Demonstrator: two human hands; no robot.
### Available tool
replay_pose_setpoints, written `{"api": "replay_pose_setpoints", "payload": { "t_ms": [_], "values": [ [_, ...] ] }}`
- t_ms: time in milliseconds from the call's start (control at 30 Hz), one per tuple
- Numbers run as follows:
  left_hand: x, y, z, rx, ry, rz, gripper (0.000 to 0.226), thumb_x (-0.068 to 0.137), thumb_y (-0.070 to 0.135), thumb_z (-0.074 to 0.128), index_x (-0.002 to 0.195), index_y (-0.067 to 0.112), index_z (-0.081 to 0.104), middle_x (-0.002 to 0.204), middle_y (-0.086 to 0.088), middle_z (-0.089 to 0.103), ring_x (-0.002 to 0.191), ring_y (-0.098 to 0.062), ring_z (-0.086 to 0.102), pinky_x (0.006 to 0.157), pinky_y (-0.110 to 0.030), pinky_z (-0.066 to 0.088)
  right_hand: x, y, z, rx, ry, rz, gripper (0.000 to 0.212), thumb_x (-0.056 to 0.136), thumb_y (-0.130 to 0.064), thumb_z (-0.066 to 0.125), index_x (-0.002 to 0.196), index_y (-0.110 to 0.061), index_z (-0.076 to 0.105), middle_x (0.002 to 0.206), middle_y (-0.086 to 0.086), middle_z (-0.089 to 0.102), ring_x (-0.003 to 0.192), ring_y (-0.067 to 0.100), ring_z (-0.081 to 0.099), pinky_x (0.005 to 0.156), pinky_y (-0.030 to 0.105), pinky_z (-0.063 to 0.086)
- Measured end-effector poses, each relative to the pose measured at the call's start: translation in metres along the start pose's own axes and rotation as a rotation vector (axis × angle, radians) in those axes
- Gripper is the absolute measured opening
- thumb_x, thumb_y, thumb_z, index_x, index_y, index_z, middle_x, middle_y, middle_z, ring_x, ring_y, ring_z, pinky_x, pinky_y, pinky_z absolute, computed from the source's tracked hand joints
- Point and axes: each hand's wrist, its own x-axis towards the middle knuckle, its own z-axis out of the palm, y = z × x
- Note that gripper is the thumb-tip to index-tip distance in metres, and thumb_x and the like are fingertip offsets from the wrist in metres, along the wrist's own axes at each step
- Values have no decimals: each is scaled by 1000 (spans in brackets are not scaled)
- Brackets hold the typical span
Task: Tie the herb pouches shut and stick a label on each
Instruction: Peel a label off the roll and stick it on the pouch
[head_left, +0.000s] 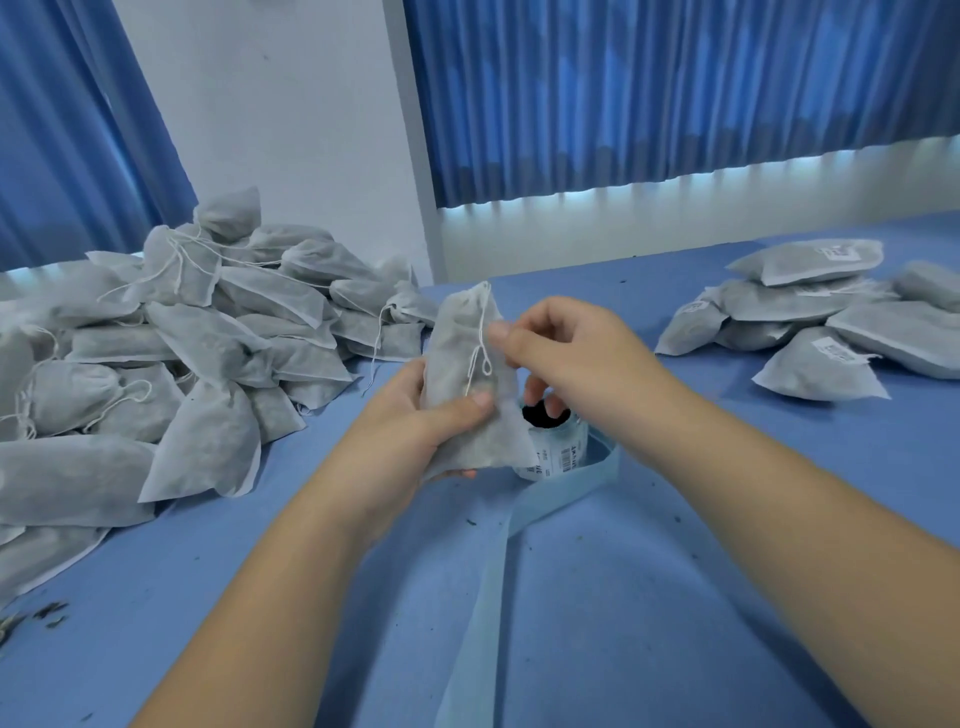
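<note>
Grip: left hand (415, 431) curled round the lower half of a herb pouch (457, 358), thumb pressed on its front; right hand (571, 343) pinching the white drawstring (480, 338) between thumb and forefinger, just beside the pouch's upper edge.
Pouch: held upright at centre frame, clear of the table, neck gathered at the top, small loop of string dangling down the front.
Step in hand: tying, by the look of it. Knot not plainly finished, no label visible on this face.
Label roll (556, 447): standing right behind the pouch's lower corner, partly hidden by it, printed barcodes showing.
Backing strip (498, 571): pale blue, trailing from the roll toward the bottom of the frame, between the forearms.
Done: small stack of flat pouches (831, 322) at right of frame, white labels showing on several.
Left to do: big heap (182, 338) at left of frame, strings loose, no labels in sight. Far larger than the finished stack, so probably early going.
In the way: nothing between hands and roll. Loose strip under the wrists, a likely snag. Herb crumbs (31, 618) scattered at lower left on the blue table (675, 597).
</note>
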Motion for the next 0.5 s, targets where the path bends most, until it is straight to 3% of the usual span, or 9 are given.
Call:
{"api": "replay_pose_setpoints", "payload": {
  "t_ms": [67,200,300,367,433,500],
  "values": [
    [1,-1,2,24,-13,21,44,78,19,70,121,17,58,95,1,72,75,-14,66,55,-27,50,-3,-3,7,-6,0,-25,26,82,-42,72,77,-19,62,56,-9,62,46,5,55,48,19,44],
    [0,-2,5,42,-27,37,47,76,19,70,121,16,57,94,2,72,78,-13,67,56,-25,50,-6,-2,10,-25,27,-53,16,82,-22,75,72,-15,64,59,-7,59,50,8,54,52,21,45],
    [-1,-1,5,19,-24,12,43,82,36,70,121,18,60,104,0,72,88,-16,69,62,-27,52,-9,-3,7,77,-49,3,14,86,-18,71,75,-10,67,55,-7,58,50,8,52,49,18,42],
    [0,0,6,-17,19,-14,40,92,47,59,118,16,63,103,-1,71,88,-16,68,67,-30,52,-10,-4,4,157,-123,56,16,88,-20,68,77,-10,69,61,-4,60,51,10,52,48,20,41],
    [1,-1,7,-33,73,-14,38,100,47,45,111,17,65,98,0,71,89,-17,67,74,-35,53,-10,-4,2,224,-186,93,16,90,-19,65,78,-10,70,64,-3,61,51,11,51,47,21,38],
    [2,-3,7,-16,116,0,39,102,46,42,110,17,66,100,2,71,97,-18,67,94,-45,51,-10,-4,1,229,-220,116,14,89,-17,65,81,-9,72,65,-2,63,51,11,50,47,21,38]
  ]
}}
